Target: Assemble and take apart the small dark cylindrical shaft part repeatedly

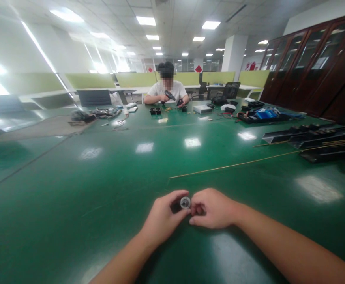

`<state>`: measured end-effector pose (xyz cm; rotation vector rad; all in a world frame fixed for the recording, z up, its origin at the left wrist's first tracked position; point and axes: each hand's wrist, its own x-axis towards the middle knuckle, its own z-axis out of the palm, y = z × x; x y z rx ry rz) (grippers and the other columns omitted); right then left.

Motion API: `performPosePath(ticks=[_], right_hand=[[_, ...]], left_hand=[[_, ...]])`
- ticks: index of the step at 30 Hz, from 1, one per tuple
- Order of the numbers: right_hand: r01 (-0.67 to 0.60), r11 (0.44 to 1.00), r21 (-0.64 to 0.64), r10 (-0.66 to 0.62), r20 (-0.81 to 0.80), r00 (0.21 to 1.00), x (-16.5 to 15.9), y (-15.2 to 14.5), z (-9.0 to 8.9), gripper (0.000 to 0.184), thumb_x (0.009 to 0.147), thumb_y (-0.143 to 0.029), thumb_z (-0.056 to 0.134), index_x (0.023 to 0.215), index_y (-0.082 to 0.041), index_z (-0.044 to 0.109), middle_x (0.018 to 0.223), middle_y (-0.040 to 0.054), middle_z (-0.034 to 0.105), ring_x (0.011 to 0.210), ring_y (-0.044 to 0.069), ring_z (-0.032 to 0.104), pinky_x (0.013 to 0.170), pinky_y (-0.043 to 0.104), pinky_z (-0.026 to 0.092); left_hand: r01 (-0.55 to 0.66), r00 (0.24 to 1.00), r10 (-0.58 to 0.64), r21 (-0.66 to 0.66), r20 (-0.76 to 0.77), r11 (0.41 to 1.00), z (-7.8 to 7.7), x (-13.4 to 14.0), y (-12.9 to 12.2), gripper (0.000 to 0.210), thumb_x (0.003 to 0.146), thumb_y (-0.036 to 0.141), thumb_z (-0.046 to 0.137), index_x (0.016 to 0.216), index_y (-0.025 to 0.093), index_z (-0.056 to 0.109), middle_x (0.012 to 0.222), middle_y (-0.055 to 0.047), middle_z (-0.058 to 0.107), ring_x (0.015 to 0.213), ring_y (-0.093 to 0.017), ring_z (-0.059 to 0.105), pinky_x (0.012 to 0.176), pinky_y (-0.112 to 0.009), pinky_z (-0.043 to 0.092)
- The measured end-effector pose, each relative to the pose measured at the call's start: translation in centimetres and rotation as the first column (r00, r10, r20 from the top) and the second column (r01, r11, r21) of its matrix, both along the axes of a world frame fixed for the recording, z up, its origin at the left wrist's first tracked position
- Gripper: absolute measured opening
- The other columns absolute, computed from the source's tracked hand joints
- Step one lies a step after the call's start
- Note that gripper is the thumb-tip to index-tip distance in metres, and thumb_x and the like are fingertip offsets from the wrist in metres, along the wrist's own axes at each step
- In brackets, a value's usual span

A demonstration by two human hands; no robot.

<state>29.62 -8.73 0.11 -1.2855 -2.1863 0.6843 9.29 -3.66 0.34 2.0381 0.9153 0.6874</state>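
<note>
Fingers (177, 195) of my left hand (163, 217) are curling around a small silver ring (185, 202), and I am pinching it from the left side. My right hand (212, 208) is closing in on it from the other side, with its fingertips touching the ring or whatever sits just behind it. I cannot tell if something small and dark is tucked behind the ring, because my fingers are hiding that spot.

I am holding the ring low over the green table (72, 205), close to me and between both hands.

I think I am in the middle of fitting or turning the ring, with one hand holding and the other working. The next move is asking for a firm pinch on the left and a slow, careful twist or push on the right, so the ring is not slipping out and rolling away on the shiny top.

A thin gold rod (225, 167) is lying on the table beyond my hands. Black rails (311, 138) are lying far off to the right. Another person (167, 88) is sitting across the table, holding a dark tool (169, 95).
</note>
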Motion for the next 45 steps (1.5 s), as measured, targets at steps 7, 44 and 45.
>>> performPosePath(ticks=[7, 44, 45], right_hand=[[0.0, 1.0, -0.024, 0.0, -0.006, 1.0, 0.0, -0.1, 0.3, 0.014, 0.075, -0.03, 0.073, 0.078, -0.019, 0.065, 0.067, -0.0047, 0.06, 0.058, 0.009, 0.053, 0.055, 0.02, 0.035], [0.2, 0.979, -0.034, -0.201, -0.051, 0.978, 0.5, 0.2, -0.1, 0.007, 0.083, -0.025, 0.066, 0.083, -0.019, 0.067, 0.066, -0.0011, 0.068, 0.056, 0.011, 0.059, 0.054, 0.021, 0.038], [0.21, 0.977, -0.035, -0.212, -0.054, 0.976, 0.5, 0.2, -0.1, 0.007, 0.083, -0.025, 0.066, 0.085, -0.019, 0.067, 0.066, -0.0011, 0.068, 0.056, 0.012, 0.059, 0.054, 0.021, 0.038]], left_hand=[[-0.013, 1.0, 0.013, -0.024, -0.007, 1.0, 0.5, 0.2, 0.1, 0.032, 0.075, 0.023, 0.075, 0.107, 0.025, 0.072, 0.106, 0.0, 0.074, 0.099, -0.021, 0.068, 0.095, -0.034, 0.053], [-0.043, 0.984, 0.065, -0.134, 0.166, 0.99, 0.6, 0.0, 0.4, 0.036, 0.086, 0.034, 0.063, 0.117, 0.018, 0.066, 0.109, -0.006, 0.071, 0.102, -0.021, 0.067, 0.093, -0.034, 0.055], [-0.038, 0.981, 0.067, -0.159, 0.183, 0.987, 0.5, -0.1, 0.4, 0.039, 0.085, 0.034, 0.064, 0.121, 0.018, 0.064, 0.111, -0.006, 0.07, 0.103, -0.021, 0.067, 0.094, -0.035, 0.055]])
